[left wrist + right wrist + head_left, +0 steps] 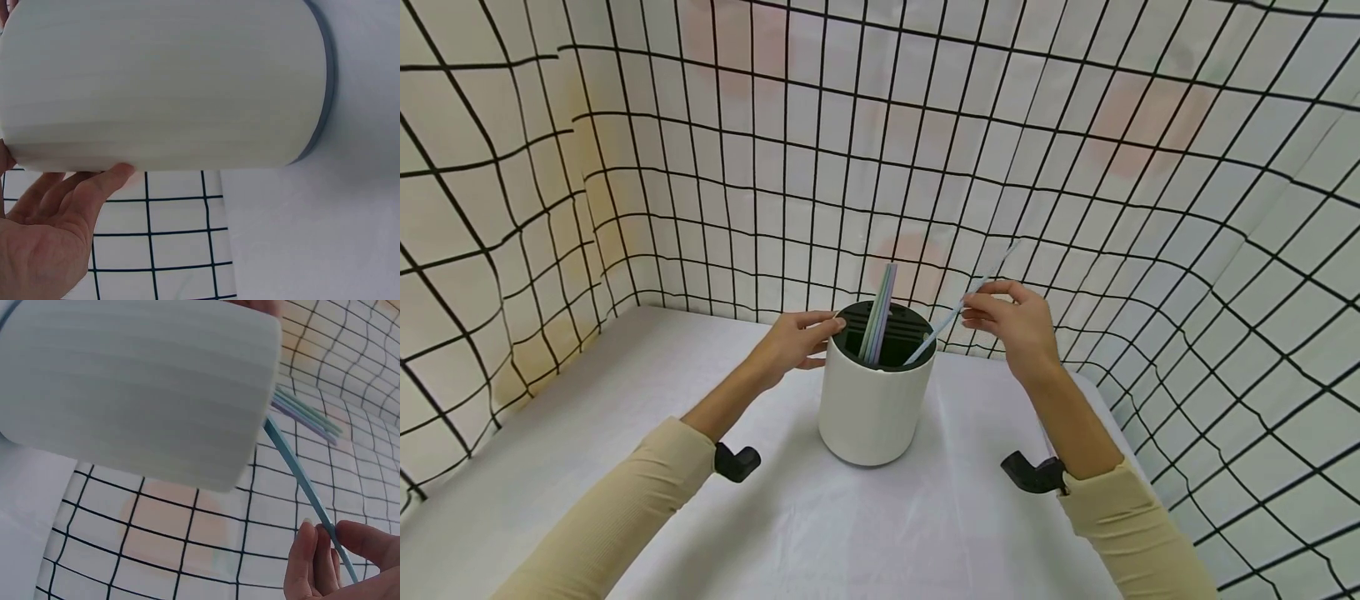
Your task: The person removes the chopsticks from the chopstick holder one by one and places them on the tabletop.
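A white cylindrical utensil holder (872, 417) with a black slotted top (912, 320) stands upright on the table. My left hand (788, 340) grips its upper left side, thumb on the rim and fingers against the wall. Between thumb and fingertips, my right hand (1018, 327) pinches a light-blue chopstick (299, 472). That chopstick slants up to the right, its lower end inside the right part of the holder's opening. Several pastel chopsticks (877, 321), green, blue and purple, lean together in the same opening, left of the blue one.
A white cloth covers the table (865, 533). Black wire grid panels (820, 167) with white sheeting behind them rise at the back and both sides. Each wrist wears a black mount, the left mount (737, 462) and the right mount (1032, 473).
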